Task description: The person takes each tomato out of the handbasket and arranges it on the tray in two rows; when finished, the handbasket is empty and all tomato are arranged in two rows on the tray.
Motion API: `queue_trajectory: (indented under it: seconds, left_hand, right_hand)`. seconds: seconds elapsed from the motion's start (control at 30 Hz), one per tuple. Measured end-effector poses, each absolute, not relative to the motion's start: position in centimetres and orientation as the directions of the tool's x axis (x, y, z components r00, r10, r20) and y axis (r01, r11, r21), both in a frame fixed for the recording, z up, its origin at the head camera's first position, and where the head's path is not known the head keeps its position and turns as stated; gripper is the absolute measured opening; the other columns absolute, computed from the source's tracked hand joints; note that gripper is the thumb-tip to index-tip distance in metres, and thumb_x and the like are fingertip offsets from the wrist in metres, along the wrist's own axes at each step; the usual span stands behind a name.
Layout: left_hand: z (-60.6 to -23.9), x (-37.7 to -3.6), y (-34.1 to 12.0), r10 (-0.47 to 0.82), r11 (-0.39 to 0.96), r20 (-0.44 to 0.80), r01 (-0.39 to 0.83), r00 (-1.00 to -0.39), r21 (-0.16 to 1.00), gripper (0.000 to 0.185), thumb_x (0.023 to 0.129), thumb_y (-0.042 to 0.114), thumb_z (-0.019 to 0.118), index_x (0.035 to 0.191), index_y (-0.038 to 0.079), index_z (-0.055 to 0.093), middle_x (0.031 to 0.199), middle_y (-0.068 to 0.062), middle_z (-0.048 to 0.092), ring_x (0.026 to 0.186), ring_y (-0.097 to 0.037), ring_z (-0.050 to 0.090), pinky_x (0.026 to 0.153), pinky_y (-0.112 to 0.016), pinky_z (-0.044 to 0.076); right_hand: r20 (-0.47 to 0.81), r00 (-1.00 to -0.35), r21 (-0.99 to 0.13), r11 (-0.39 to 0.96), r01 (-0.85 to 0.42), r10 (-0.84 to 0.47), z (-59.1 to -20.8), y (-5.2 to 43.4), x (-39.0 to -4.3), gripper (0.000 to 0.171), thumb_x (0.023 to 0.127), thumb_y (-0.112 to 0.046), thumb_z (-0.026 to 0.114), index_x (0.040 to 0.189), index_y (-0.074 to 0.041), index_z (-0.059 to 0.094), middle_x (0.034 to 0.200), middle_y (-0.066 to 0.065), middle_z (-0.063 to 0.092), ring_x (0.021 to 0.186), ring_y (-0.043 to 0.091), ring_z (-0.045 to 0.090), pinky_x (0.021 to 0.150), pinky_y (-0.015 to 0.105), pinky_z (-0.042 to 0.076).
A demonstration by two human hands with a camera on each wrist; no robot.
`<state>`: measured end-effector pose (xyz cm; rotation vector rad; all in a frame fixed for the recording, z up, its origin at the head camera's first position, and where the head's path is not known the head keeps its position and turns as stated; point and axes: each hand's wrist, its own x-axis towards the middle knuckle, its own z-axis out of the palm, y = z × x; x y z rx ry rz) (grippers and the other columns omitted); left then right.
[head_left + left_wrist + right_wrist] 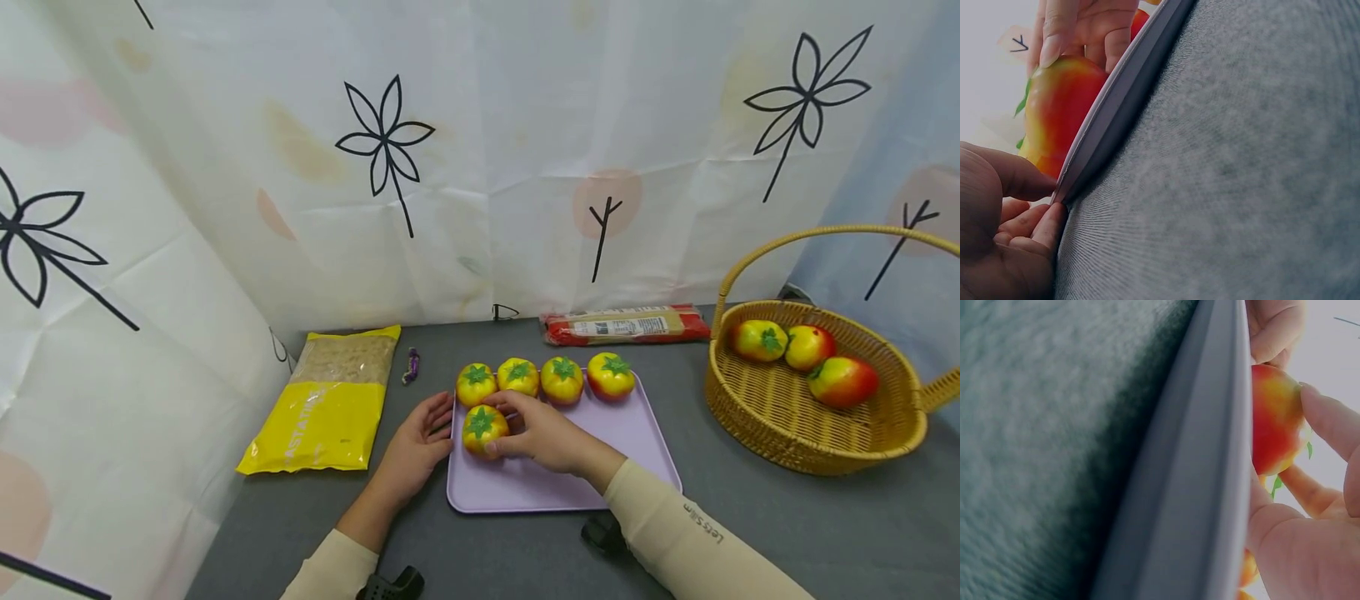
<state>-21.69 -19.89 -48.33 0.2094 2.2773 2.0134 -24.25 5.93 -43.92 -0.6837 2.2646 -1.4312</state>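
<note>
Both arms wear long, close-fitting cream sleeves ending at the wrists. Right sleeve [675, 533]: small dark lettering printed along the forearm. Left sleeve [333, 571]: plain. A black wrist-mounted device [603, 533] sits under the right forearm, another [390, 586] by the left. Both hands bare.

Grey bench [750, 533]. Yellow packet [327, 402] lies flat at left; small purple object [411, 365] just beside it. Red-ended long packet [626, 325] by the patterned curtain [480, 150]. Wicker basket [787, 433] at right, three fruits [807, 346] inside.
</note>
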Motion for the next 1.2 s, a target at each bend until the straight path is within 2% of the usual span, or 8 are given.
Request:
queue_trajectory:
  seconds: [0.5, 0.87, 1.03, 1.2]
  left_hand:
    - [-48.4, -21.7, -19.9, 0.175, 0.109, 0.03, 0.049, -0.984, 0.993, 0.073, 0.099, -0.013, 0.064, 0.165, -0.005, 0.035, 0.166, -0.024, 0.043, 0.151, -0.039, 0.045, 0.119, -0.049, 0.041]
    - [-48.4, -21.7, -19.9, 0.176, 0.121, 0.027, 0.049, -0.984, 0.991, 0.073, 0.099, -0.012, 0.065, 0.165, -0.005, 0.035, 0.166, -0.023, 0.043, 0.151, -0.039, 0.045, 0.118, -0.046, 0.042]
    - [-48.3, -21.7, -20.0, 0.173, 0.115, 0.028, 0.048, -0.985, 0.992, 0.073, 0.099, -0.012, 0.065, 0.165, -0.004, 0.036, 0.166, -0.023, 0.044, 0.151, -0.039, 0.045, 0.118, -0.047, 0.042]
    - [-48.4, -21.7, -20.0, 0.173, 0.116, 0.025, 0.046, -0.985, 0.992, 0.073, 0.099, -0.011, 0.066, 0.165, -0.003, 0.036, 0.166, -0.022, 0.044, 0.15, -0.038, 0.046, 0.118, -0.047, 0.042]
  right_hand:
    - [-0.04, -0.811, -0.919, 0.34, -0.199, -0.583, -43.7, 6.0, -23.9, 0.057, 0.102, -0.018, 0.079, 0.154, -0.009, 0.057, 0.146, 0.014, 0.061, 0.129, 0.034, 0.063, 0.11, 0.056, 0.052]
    - [0.032, -0.796, -0.919, 0.296, -0.262, -0.605, -43.5, 7.2, -23.5, 0.06, 0.104, -0.025, 0.078, 0.155, -0.004, 0.055, 0.152, 0.014, 0.058, 0.132, 0.036, 0.061, 0.113, 0.06, 0.048]
    - [0.005, -0.81, -0.92, 0.315, -0.234, -0.586, -43.3, 8.2, -23.4, 0.063, 0.104, -0.029, 0.078, 0.156, -0.005, 0.053, 0.153, 0.011, 0.058, 0.132, 0.036, 0.06, 0.112, 0.059, 0.05]
    - [-0.013, -0.819, -0.92, 0.328, -0.215, -0.573, -43.1, 9.1, -23.3, 0.063, 0.104, -0.031, 0.077, 0.155, -0.005, 0.053, 0.151, 0.015, 0.059, 0.13, 0.037, 0.062, 0.109, 0.059, 0.053]
